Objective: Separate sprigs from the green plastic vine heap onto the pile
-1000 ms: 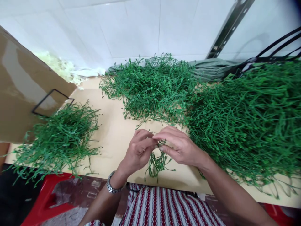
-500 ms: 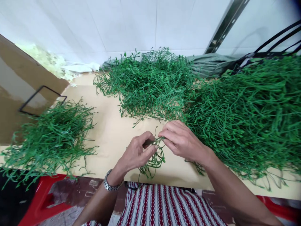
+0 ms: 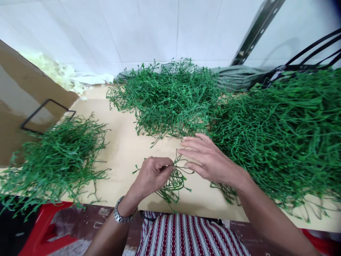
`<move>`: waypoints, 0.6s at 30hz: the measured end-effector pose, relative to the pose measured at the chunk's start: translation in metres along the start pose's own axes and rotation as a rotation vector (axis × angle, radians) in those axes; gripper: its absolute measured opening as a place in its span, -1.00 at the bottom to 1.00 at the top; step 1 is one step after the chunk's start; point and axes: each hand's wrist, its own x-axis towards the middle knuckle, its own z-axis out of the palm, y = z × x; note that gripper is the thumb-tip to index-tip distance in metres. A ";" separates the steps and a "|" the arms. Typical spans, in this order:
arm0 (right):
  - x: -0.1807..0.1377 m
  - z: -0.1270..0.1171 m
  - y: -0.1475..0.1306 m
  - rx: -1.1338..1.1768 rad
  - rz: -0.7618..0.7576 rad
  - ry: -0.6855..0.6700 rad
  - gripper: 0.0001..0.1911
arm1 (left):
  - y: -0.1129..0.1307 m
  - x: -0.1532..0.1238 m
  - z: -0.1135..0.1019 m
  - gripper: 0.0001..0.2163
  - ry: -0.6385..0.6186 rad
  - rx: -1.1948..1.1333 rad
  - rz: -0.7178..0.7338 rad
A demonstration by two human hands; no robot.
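My left hand (image 3: 156, 176) pinches the thin ends of a few green artificial plant stems (image 3: 174, 185), whose budded tips hang below and beside the fingers. Just to the right, my right hand (image 3: 206, 158) has its fingers spread, with the thumb and fingertips close to the thin stem ends; whether they touch is hard to see. Beyond both hands lies a loose heap of the same green stems (image 3: 173, 96). A larger pile (image 3: 282, 138) spreads beside my right forearm.
Another pile of green stems (image 3: 64, 153) overhangs the table's front edge at left, by a cardboard box (image 3: 16, 106) and a black wire frame (image 3: 34, 115). Pale yellow flowers (image 3: 50, 69) lie behind. A red stool (image 3: 45, 227) stands below the tabletop (image 3: 119, 131).
My right hand has opened from a pinch at the stems and its fingers have spread. My left hand keeps its pinch, turned slightly, and the stems have fanned out around it.
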 end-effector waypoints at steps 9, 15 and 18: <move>0.009 0.012 -0.015 0.399 -0.024 -0.098 -0.55 | 0.002 0.002 0.001 -0.72 0.023 -0.067 0.172; 0.001 0.034 -0.017 0.466 0.038 0.001 -0.76 | 0.006 -0.002 0.004 -0.78 0.038 0.026 0.190; -0.001 0.033 -0.016 0.396 0.006 -0.008 -0.80 | 0.007 -0.002 0.002 -0.77 -0.004 0.146 0.196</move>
